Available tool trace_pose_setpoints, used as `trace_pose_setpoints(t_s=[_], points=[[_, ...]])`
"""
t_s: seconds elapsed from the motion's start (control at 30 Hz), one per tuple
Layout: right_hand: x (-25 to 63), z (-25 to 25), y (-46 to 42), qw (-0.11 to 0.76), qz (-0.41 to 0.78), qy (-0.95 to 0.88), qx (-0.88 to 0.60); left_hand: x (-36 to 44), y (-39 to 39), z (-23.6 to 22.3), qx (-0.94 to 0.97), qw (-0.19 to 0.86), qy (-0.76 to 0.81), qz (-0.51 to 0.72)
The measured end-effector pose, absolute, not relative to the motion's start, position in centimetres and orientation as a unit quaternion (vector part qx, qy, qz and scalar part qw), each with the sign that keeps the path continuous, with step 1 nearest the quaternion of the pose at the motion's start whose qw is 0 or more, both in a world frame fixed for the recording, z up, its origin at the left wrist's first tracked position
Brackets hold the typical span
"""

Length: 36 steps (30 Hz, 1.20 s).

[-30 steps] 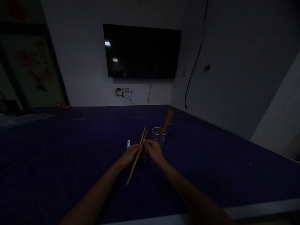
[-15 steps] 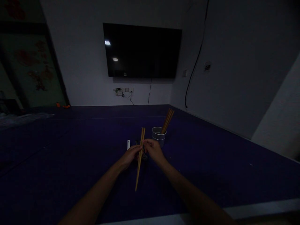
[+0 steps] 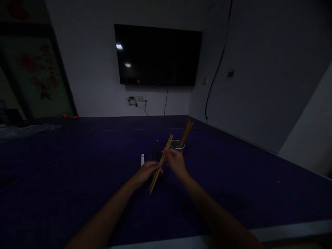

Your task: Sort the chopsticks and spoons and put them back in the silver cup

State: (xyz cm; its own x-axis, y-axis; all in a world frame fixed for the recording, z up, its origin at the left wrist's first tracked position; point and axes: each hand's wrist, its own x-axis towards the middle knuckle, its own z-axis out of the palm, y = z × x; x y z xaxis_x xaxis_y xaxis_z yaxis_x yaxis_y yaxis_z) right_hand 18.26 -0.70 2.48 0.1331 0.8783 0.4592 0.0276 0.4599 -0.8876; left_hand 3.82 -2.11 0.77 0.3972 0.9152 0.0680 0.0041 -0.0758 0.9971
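A pair of wooden chopsticks (image 3: 156, 180) slants up to the right between my two hands. My left hand (image 3: 148, 172) is closed around their middle, thumb on top. Higher up, the fingers of my right hand (image 3: 175, 161) pinch the same chopsticks. Just behind the right hand stands a round metal pot (image 3: 178, 146), partly covered by the hand and the chopsticks. Several more chopsticks (image 3: 186, 134) lean in it against its right side. Beyond my left hand lies a white handle (image 3: 142, 159); its lower part is hidden. Dark items beside it are too dim to name.
The hands work over a wide dark purple surface (image 3: 98, 193) with a pale front edge (image 3: 160, 243). A television (image 3: 158, 57) hangs on the far wall above sockets and cables. Orange items (image 3: 73, 117) and clear plastic sheeting (image 3: 28, 130) lie at the far left.
The chopsticks have tilted, their upper ends swinging right in front of the pot and their lower ends rising. My right hand has shifted slightly right and up along with them.
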Motion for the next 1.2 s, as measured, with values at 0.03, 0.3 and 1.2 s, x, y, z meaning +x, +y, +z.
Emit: trace_pose_setpoints(t_s=[0.03, 0.3, 1.2], points=[[18.5, 2.7, -0.7, 0.652, 0.333, -0.553, -0.398, 3.7, -2.1, 0.8, 0.626, 0.558, 0.377, 0.395], [20.0, 3.4, -0.4, 0.707, 0.325, -0.500, -0.380, 3.4, -1.7, 0.5, 0.669, 0.516, 0.371, 0.385], [23.9, 4.9, -1.0, 0.734, -0.009, -0.451, -0.507, 3.1, -1.2, 1.0, 0.563, 0.407, 0.429, 0.578]])
